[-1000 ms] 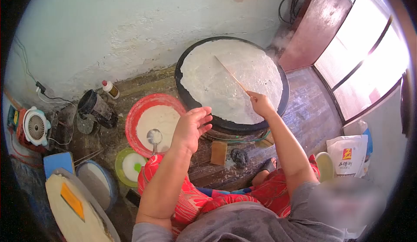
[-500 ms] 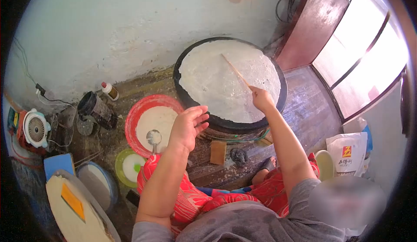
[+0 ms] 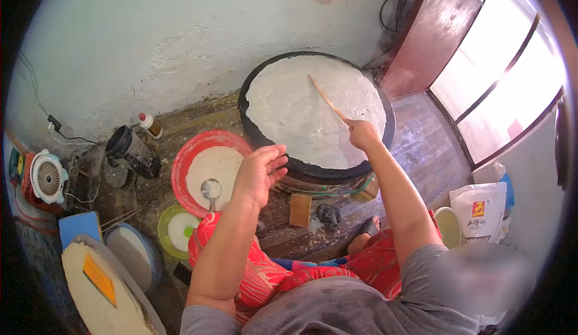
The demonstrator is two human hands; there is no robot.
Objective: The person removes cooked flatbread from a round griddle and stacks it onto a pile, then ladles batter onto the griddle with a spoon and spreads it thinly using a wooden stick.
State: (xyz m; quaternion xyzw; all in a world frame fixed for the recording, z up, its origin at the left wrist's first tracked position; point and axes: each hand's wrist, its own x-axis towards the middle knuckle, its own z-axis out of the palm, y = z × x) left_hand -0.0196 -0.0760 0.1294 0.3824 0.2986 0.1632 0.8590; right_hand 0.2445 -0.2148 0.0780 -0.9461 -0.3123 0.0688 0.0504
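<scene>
A large round black griddle stands by the wall, covered by a wide, thin, pale pancake. My right hand is closed around the end of a slim wooden spatula, which reaches across the pancake toward its far side. Over the griddle's near left rim, my left hand is raised with its fingers apart and holds nothing. Beside that hand, a red basin contains pale batter. A metal ladle rests at the basin's near side.
At lower left, a pale stack carries an orange scraper. A green bowl, a bucket, a small fan and a bottle stand left. A wooden block lies before the griddle; a white bag is right.
The spatula has turned slightly on the pancake and now looks broader and more curved. My left hand keeps its pose. The whole view has shifted a little.
</scene>
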